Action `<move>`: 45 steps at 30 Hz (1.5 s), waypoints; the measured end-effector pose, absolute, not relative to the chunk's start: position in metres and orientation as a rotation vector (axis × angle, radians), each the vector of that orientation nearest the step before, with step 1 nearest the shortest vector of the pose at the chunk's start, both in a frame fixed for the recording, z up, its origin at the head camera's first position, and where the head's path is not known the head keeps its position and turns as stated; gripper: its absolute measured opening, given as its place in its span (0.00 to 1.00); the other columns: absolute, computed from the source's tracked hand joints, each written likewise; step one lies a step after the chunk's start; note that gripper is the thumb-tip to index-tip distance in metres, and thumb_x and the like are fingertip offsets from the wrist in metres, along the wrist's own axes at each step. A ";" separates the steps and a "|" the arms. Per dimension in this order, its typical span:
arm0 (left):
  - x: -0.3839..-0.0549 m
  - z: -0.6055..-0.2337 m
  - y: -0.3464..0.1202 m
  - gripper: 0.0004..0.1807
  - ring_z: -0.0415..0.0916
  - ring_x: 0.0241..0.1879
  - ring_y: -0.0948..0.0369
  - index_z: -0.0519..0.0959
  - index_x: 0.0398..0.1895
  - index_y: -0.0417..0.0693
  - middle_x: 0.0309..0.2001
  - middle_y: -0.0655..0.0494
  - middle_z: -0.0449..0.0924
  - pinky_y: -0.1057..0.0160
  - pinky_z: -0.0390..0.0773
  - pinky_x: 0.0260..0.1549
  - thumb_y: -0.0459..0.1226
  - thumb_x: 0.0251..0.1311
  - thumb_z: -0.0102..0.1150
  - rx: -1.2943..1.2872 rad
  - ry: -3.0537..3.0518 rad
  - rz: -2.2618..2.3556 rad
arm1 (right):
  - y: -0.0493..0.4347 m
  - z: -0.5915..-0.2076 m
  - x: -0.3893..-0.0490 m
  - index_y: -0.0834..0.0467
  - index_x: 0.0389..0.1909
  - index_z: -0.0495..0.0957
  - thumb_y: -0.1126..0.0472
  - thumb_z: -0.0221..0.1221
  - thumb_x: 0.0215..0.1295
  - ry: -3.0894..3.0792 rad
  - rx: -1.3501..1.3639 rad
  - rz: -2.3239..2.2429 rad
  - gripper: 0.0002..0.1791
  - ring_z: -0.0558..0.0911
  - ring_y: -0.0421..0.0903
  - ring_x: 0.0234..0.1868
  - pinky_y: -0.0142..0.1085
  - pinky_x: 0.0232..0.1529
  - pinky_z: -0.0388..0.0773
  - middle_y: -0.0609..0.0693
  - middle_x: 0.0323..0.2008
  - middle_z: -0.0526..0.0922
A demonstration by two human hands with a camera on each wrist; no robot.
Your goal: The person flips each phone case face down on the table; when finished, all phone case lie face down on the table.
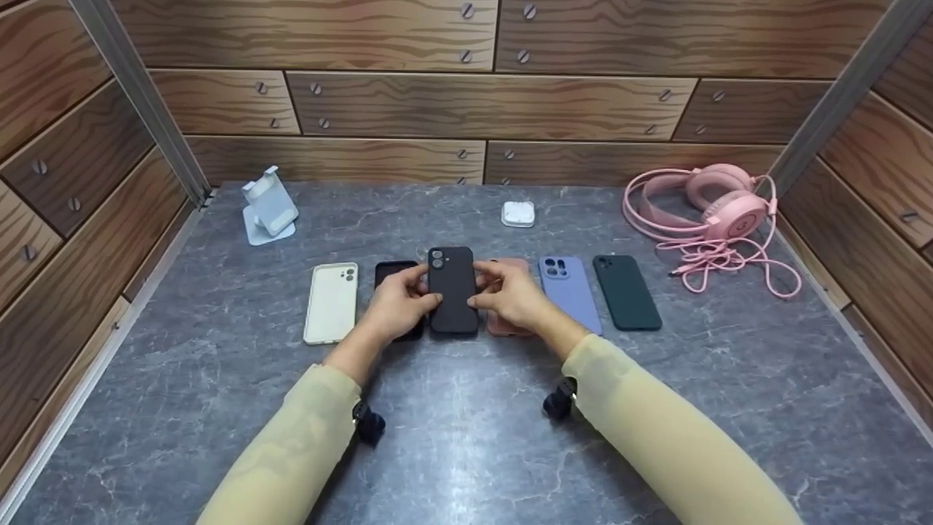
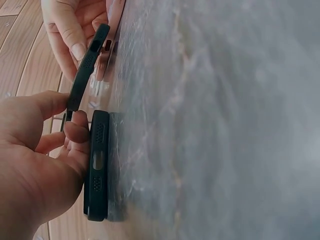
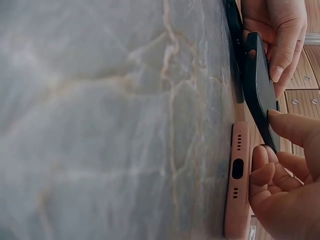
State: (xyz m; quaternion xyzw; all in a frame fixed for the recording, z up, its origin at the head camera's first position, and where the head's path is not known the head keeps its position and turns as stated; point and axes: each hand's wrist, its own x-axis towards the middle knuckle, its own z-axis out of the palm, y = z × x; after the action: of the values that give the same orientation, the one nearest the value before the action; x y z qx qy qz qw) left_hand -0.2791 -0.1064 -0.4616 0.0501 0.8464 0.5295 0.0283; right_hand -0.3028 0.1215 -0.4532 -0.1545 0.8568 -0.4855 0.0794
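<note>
Both hands hold a black phone case (image 1: pixel 453 302) by its two long sides, its back with the camera cutout facing up. In the wrist views the case stands tilted off the table. My left hand (image 1: pixel 397 305) pinches its left side between thumb and fingers, over another black phone case (image 2: pixel 96 167) lying on the table. On the opposite side, my right hand (image 1: pixel 516 295) pinches the edge, with a pink phone case (image 3: pixel 238 185) lying under that hand. The lower fingers of each hand are curled close to the cases below.
A cream phone case (image 1: pixel 330 310) lies at left; purple (image 1: pixel 574 295) and dark green (image 1: pixel 628 295) ones lie at right. Behind the row are a white phone stand (image 1: pixel 273 208), a small white square case (image 1: pixel 518 214) and pink headphones (image 1: pixel 732 211) with a coiled cable. Wood-patterned walls surround the table.
</note>
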 end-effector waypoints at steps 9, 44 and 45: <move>-0.281 -0.466 -0.107 0.35 0.77 0.38 0.59 0.71 0.76 0.38 0.43 0.49 0.81 0.63 0.77 0.39 0.32 0.67 0.69 0.163 2.610 1.619 | 0.121 -0.458 -0.304 0.70 0.75 0.69 0.68 0.73 0.63 2.561 -0.455 -1.421 0.40 0.83 0.49 0.46 0.32 0.45 0.78 0.58 0.50 0.85; -0.286 -0.468 -0.105 0.37 0.78 0.38 0.59 0.71 0.74 0.32 0.45 0.49 0.82 0.61 0.79 0.42 0.34 0.64 0.74 0.164 2.689 1.416 | 0.119 -0.464 -0.301 0.66 0.74 0.72 0.69 0.73 0.61 2.629 -0.460 -1.345 0.39 0.79 0.49 0.48 0.40 0.51 0.78 0.58 0.52 0.83; -0.286 -0.468 -0.104 0.37 0.79 0.39 0.59 0.72 0.74 0.33 0.46 0.49 0.82 0.60 0.80 0.43 0.35 0.64 0.74 0.155 2.692 1.417 | 0.119 -0.464 -0.301 0.66 0.74 0.73 0.69 0.73 0.61 2.632 -0.459 -1.346 0.39 0.79 0.49 0.48 0.40 0.50 0.79 0.58 0.52 0.83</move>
State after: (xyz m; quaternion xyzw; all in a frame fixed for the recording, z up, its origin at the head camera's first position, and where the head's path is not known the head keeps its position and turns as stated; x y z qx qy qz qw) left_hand -0.2855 -0.1044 -0.4676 0.0508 0.8827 0.4646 0.0479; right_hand -0.3005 0.1189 -0.4642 -0.1529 0.8773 -0.4487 0.0747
